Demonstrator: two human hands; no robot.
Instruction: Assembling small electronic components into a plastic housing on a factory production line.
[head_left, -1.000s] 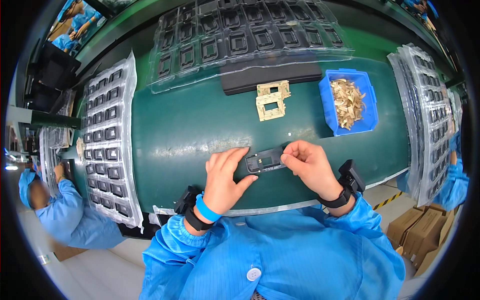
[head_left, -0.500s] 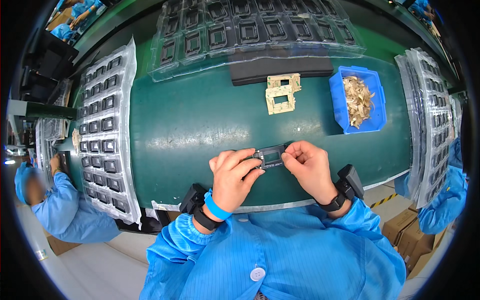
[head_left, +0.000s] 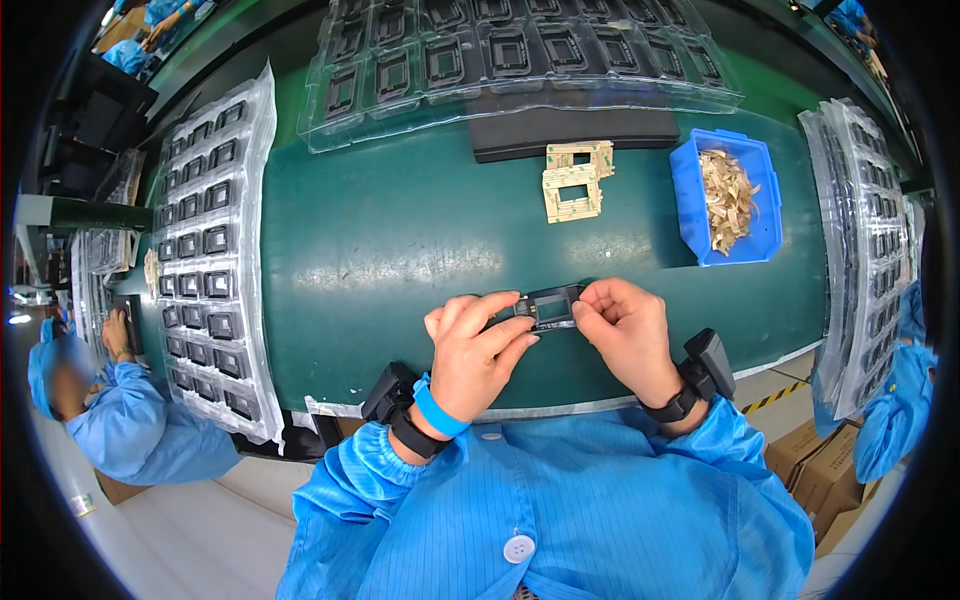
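Note:
A small black rectangular frame (head_left: 552,309) with a window in its middle is held between my two hands, above the near part of the green table. My left hand (head_left: 473,345) grips its left end between thumb and fingers. At the opposite end, my right hand (head_left: 628,328) has thumb and forefinger pinched together at the corner. Whether a thin strip lies in that pinch is too small to tell. Beyond my hands, cream-coloured adhesive sheets (head_left: 556,206) with rectangular cut-outs lie overlapping on the table.
A blue bin (head_left: 688,212) holding curled tan strips stands at the right. Clear trays of black frames lie at the back (head_left: 400,104), left (head_left: 262,250) and right (head_left: 815,190). A black slab (head_left: 580,138) sits before the back tray. A co-worker in blue (head_left: 140,425) works at far left.
The view has shifted slightly. Both hands keep hold of the black frame, which has tilted a little. The co-worker's hand at far left has moved up.

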